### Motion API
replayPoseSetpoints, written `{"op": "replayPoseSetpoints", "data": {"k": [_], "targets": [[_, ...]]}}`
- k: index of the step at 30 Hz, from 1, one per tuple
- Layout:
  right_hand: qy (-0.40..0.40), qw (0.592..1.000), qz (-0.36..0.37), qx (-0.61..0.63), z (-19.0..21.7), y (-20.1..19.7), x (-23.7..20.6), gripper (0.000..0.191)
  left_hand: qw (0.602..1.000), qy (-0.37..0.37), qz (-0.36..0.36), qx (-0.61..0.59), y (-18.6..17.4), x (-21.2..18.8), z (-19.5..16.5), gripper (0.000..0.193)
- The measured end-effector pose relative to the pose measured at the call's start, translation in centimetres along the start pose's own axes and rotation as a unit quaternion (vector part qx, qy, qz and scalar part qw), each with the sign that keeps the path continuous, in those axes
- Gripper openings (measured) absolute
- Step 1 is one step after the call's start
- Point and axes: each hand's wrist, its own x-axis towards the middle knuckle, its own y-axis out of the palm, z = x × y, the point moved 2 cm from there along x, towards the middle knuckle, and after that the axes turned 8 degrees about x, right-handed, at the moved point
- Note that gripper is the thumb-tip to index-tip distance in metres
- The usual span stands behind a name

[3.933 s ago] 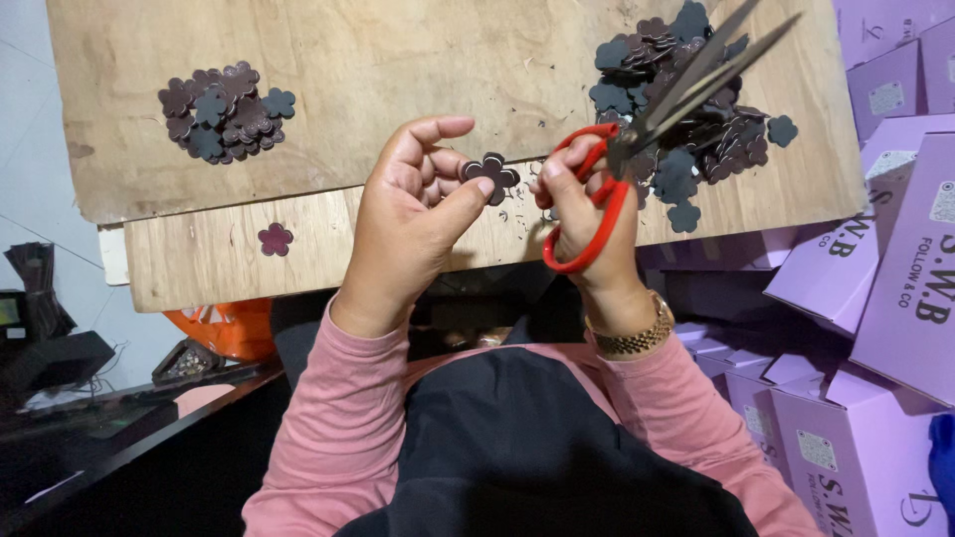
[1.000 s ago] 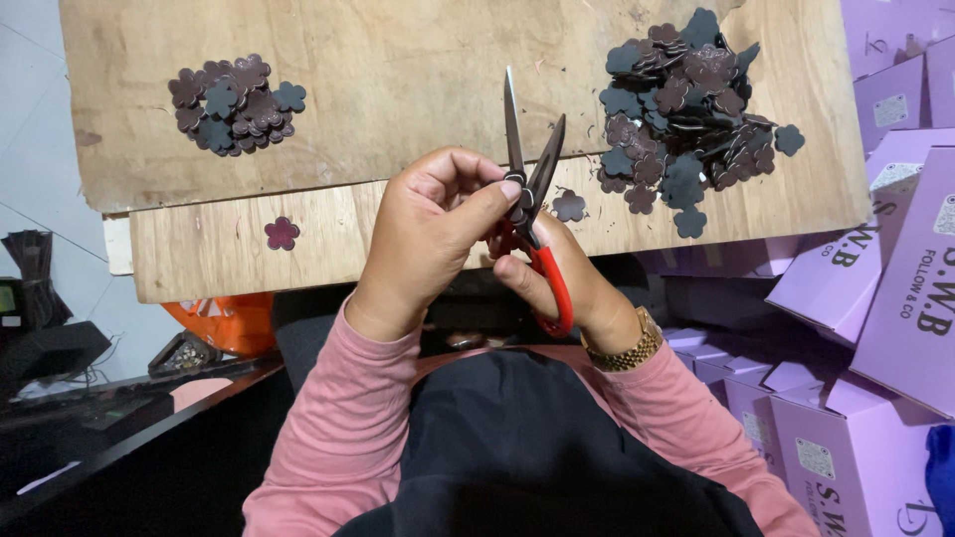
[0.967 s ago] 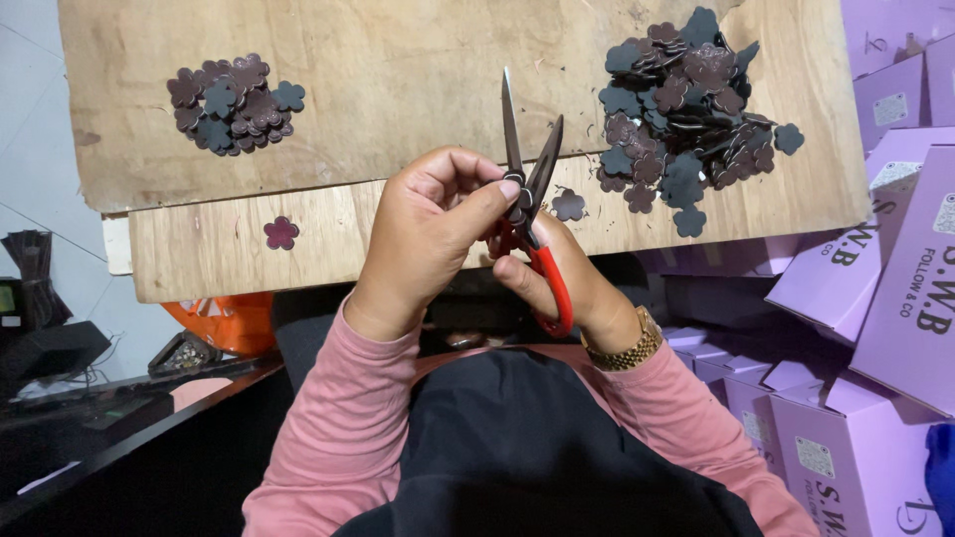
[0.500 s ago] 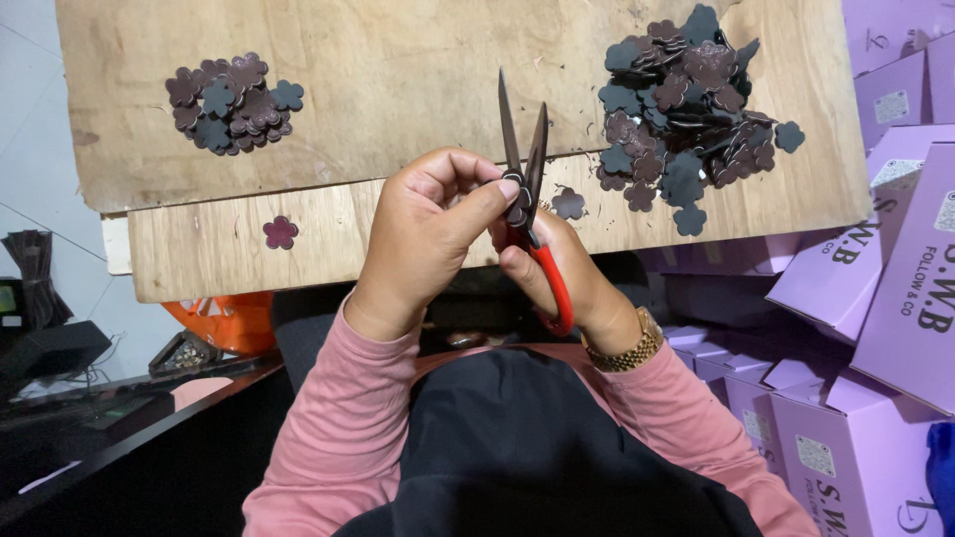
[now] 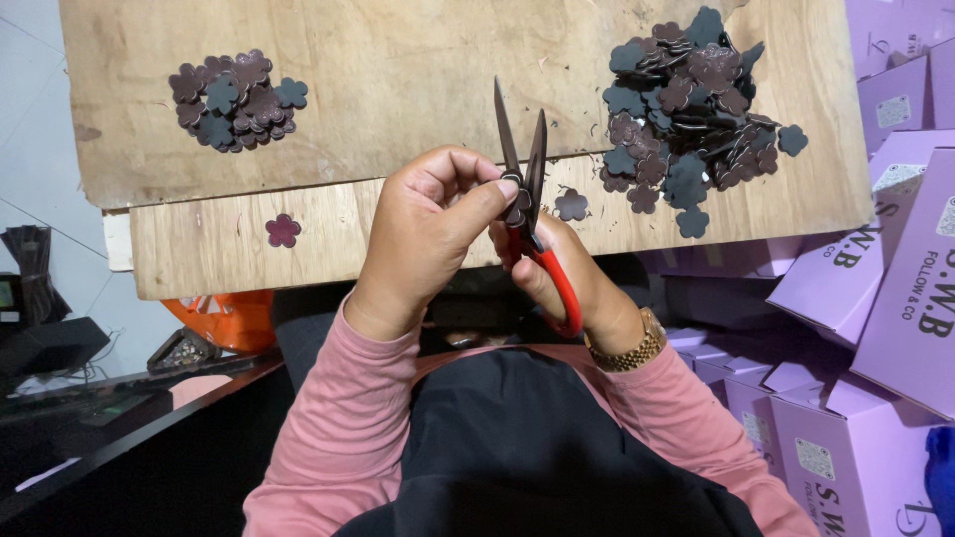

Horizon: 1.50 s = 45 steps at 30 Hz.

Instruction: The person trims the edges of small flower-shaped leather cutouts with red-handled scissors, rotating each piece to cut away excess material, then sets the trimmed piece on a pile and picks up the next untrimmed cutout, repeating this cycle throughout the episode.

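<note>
Beside wooden board [image 5: 398, 109], purple boxes [image 5: 900, 288]

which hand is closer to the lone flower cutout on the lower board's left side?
Left. The left hand sits just right of the lone flower cutout; the right hand, gripping the red-handled scissors, is farther right.

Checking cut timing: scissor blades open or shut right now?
Slightly open: scissors in right hand show a narrow gap between tips, flower piece between them.

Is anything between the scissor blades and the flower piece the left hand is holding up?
Nothing visible. The left hand pinches the flower piece right at the scissors, held in the right hand. The blades stand slightly open and point at the board.
</note>
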Motion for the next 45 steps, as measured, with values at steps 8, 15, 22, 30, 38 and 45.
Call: {"op": "replayPoseSetpoints", "data": {"k": [8, 15, 22, 30, 38, 45], "targets": [[0.017, 1.0, -0.012, 0.022, -0.3, 0.3, -0.1, 0.078, 1.0, 0.001, -0.01, 0.005, 0.0, -0.1, 0.1, 0.009], [0.022, 0.999, -0.011, 0.034, -0.3, 0.2, -0.2, 0.075, 1.0, -0.002, -0.014, 0.008, 0.0, -0.2, 0.1, 0.009], [0.029, 0.999, -0.01, 0.033, -0.1, 0.1, -0.4, 0.071, 1.0, 0.007, -0.016, 0.01, -0.2, -0.2, -0.1, 0.009], [0.019, 0.999, 0.01, 0.039, -0.1, 0.1, -0.1, 0.079, 1.0, 0.005, -0.021, 0.019, 0.0, -0.2, -0.8, 0.009], [0.009, 1.0, 0.005, 0.016, -0.3, -0.1, -0.3, 0.085, 0.998, 0.011, -0.036, 0.043, 0.3, -0.3, -1.1, 0.009], [0.01, 1.0, -0.016, 0.008, -0.4, 0.1, 0.0, 0.081, 0.997, 0.024, -0.056, 0.054, 0.5, -0.3, -0.9, 0.01]]}}
